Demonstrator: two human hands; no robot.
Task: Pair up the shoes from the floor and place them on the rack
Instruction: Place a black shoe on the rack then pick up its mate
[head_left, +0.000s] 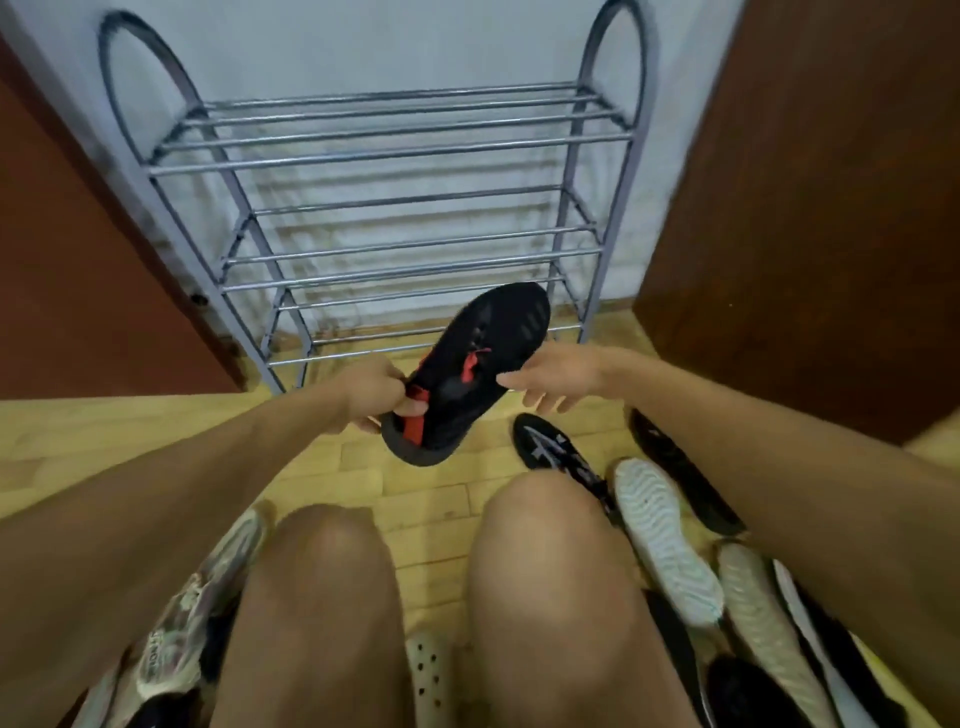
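Observation:
A black shoe with red laces and a red heel tab (470, 374) hangs in the air in front of the metal shoe rack (395, 156), toe pointing up and away. My left hand (374, 397) grips its heel end, fingers curled round the red collar. My right hand (556, 376) is at the shoe's right side with fingers loosely stretched, fingertips at its edge; I cannot tell if they touch. The rack's shelves hold nothing.
On the wooden floor at right lie a black sneaker with white stripes (558, 449), a white-soled shoe upside down (667, 540), a black shoe (680, 467) and more soles. A patterned shoe (197, 597) lies at left, a perforated clog (428, 670) between my knees. Brown doors flank the rack.

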